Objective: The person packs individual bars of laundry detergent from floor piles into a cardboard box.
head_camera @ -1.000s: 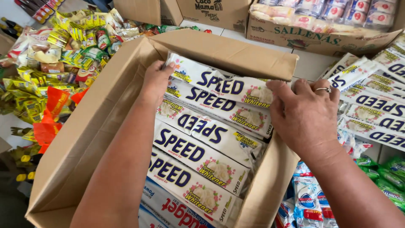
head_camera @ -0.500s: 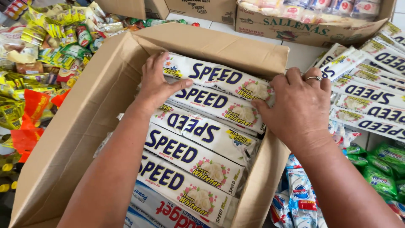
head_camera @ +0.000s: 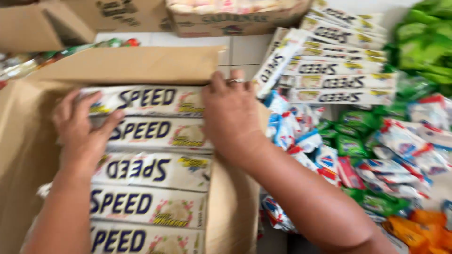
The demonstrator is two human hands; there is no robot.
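a cardboard box held white packs laid flat in a row. more such packs were stacked right of it, by a heap of small blue, green and red sachets. the left hand, fingers spread, pressed the two top packs' left ends; the right hand, open and flat, lay on their right ends. a ring showed on it.
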